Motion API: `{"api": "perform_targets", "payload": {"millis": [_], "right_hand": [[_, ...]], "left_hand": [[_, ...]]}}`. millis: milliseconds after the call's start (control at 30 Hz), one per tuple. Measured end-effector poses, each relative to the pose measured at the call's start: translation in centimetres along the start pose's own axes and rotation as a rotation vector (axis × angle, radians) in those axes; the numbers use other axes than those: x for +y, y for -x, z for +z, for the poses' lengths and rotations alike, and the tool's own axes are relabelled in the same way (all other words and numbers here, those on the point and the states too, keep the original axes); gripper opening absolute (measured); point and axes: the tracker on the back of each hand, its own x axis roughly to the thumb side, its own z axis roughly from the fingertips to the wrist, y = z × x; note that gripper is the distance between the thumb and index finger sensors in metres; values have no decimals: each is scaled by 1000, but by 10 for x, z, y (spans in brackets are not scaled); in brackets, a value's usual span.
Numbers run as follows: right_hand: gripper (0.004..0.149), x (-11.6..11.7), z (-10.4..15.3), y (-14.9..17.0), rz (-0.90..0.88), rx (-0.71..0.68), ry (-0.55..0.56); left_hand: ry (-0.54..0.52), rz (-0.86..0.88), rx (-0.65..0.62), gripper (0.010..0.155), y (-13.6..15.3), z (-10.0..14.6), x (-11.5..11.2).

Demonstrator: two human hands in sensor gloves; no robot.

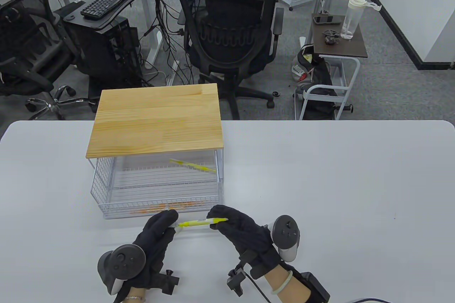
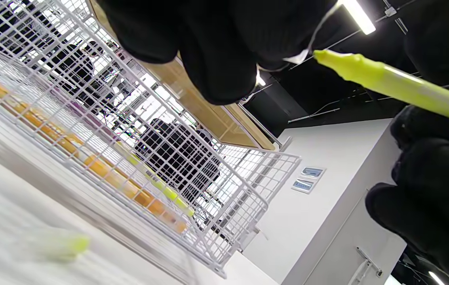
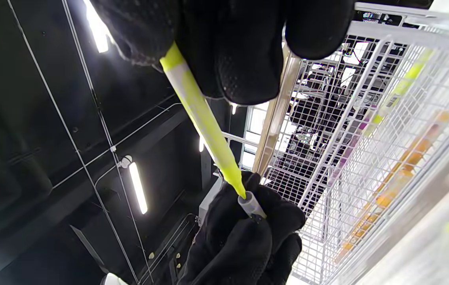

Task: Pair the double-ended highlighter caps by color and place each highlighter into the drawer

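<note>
Left hand [image 1: 158,230] pinching clear cap [image 3: 251,204], right hand [image 1: 241,228] gripping yellow highlighter [image 1: 199,223], just near of wire drawer [image 1: 103,178].

both hands [image 1: 199,235] curled, fingertips pinching

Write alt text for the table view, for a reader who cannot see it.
Two black-gloved hands hold a yellow highlighter level between them just in front of a white wire drawer: the left hand pinches a clear cap at one end, the right hand grips the other. The drawer, pulled open under a wooden top, holds another yellow highlighter and an orange one.
</note>
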Motion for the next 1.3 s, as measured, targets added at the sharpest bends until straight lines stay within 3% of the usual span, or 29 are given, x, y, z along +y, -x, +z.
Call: {"api": "perform_targets", "payload": {"millis": [300, 500, 700, 900, 1100, 1300], "right_hand": [[43, 2, 0, 3, 12, 18, -9], [41, -6, 1, 9, 56, 55, 51], [39, -9, 3, 8, -32, 92, 71], [39, -5, 5, 13, -123, 168, 48], [50, 8, 2, 16, -194, 175, -13], [49, 26, 2, 23, -76, 214, -99]], "left_hand": [[-11, 31, -56, 48, -13, 1, -7], [-18, -38, -91, 46, -22, 3, -8], [-54, -109, -155, 44, -37, 7, -7], [-71, -143, -157, 44, -40, 9, -4], [-28, -117, -141, 47, -45, 7, -15], [-14, -147, -180, 50, -60, 9, -25]]}}
